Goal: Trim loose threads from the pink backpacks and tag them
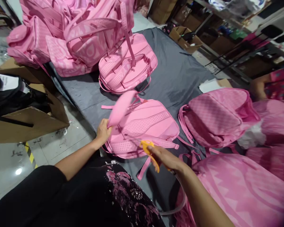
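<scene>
The left hand [103, 131] has its fingers clamped on the raised strap [120, 108] of a pink backpack [153, 121], which lies at the near side of the gray desk [180, 75]. The right hand [164, 157] wraps its fingers around an orange tool [146, 147] over the backpack's near edge.

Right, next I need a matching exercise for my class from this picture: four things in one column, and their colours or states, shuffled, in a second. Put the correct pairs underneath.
Column one
1. Left hand
2. Table cover
3. Right hand
4. Floor tape

Column two
A. Dark grey
B. Striped yellow and black
C. Gripping a pink padded strap
D. Gripping an orange-yellow tool

Right pairs: 1-C, 2-A, 3-D, 4-B
</scene>
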`<action>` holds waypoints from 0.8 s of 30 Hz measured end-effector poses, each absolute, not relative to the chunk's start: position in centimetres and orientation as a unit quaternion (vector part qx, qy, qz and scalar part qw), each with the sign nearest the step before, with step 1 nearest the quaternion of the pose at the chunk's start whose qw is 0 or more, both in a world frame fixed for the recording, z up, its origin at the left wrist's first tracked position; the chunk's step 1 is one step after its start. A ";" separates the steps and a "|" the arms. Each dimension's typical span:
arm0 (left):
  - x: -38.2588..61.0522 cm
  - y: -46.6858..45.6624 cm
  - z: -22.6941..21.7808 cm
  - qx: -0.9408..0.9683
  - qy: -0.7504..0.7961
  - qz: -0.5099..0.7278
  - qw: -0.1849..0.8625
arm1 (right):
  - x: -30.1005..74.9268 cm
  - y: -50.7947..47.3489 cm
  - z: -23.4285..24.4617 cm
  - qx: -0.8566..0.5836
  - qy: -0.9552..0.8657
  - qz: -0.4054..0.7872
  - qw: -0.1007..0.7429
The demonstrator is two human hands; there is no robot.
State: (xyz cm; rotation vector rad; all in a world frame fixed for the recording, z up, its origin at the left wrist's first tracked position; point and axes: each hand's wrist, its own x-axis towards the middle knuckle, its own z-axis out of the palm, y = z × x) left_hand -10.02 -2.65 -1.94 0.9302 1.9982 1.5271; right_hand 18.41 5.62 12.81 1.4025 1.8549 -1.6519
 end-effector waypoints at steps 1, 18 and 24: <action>-9.7 -1.5 -2.2 0.338 0.737 0.547 0.210 | 18.0 5.3 12.9 0.472 0.645 -0.579 0.161; -4.8 1.2 -2.9 0.643 0.708 0.216 0.198 | 14.9 6.3 18.8 0.583 0.738 -0.281 0.191; -4.4 -0.3 -1.0 0.663 0.690 0.145 0.252 | 16.7 5.5 17.9 0.575 0.717 -0.314 0.238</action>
